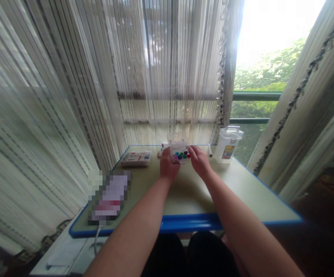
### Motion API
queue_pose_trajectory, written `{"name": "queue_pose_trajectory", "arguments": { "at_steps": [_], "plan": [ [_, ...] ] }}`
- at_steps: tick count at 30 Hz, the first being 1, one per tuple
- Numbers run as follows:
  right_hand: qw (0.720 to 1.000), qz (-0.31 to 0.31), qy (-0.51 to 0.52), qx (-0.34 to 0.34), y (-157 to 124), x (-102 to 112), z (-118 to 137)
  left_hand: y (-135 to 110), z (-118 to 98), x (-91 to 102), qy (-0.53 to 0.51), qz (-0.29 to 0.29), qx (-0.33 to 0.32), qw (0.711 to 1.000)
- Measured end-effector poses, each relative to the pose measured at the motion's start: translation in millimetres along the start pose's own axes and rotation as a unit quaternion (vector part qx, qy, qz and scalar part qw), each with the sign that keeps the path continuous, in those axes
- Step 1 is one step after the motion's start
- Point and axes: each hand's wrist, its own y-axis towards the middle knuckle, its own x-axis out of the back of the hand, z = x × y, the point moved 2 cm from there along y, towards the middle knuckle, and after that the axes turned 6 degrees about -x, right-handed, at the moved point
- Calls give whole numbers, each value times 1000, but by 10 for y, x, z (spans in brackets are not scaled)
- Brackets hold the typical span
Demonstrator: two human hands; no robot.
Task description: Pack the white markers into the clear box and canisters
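A small clear plastic box (178, 144) with its lid up is held above the middle of the table. Inside it, several markers (181, 156) show round ends in pink, blue, green, purple and red towards me. My left hand (168, 166) is closed around the box's left side, thumb under its near edge. On the opposite side, my right hand (198, 158) has its fingers against the box's right edge, close to the red marker end. Behind my left hand lie several loose markers (164, 146), partly hidden by the hand and box.
A flat marker case (136, 158) lies at the table's back left. One white marker (210, 150) lies near a clear handled container (229, 144) at the back right. A blurred-out phone-like device (110, 196) with a cable (97, 240) is at the left. Blue edging (190, 222) rims the table.
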Motion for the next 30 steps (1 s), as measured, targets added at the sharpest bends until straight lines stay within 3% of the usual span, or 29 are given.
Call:
{"name": "queue_pose_trajectory", "arguments": {
  "at_steps": [2,9,16,30],
  "plan": [
    [1000,19,-3,-1,-1,-11,7,-7,3,-9,-6,2,-12,1000],
    [1000,-14,1,-20,-35,-3,40,-77,54,-27,-23,-64,7,998],
    [999,-41,-16,-27,-39,49,50,-43,-67,38,2,-12,-63,998],
    [995,-56,-81,-22,-8,47,-9,-25,-51,4,-21,32,-40,998]
  ]
}}
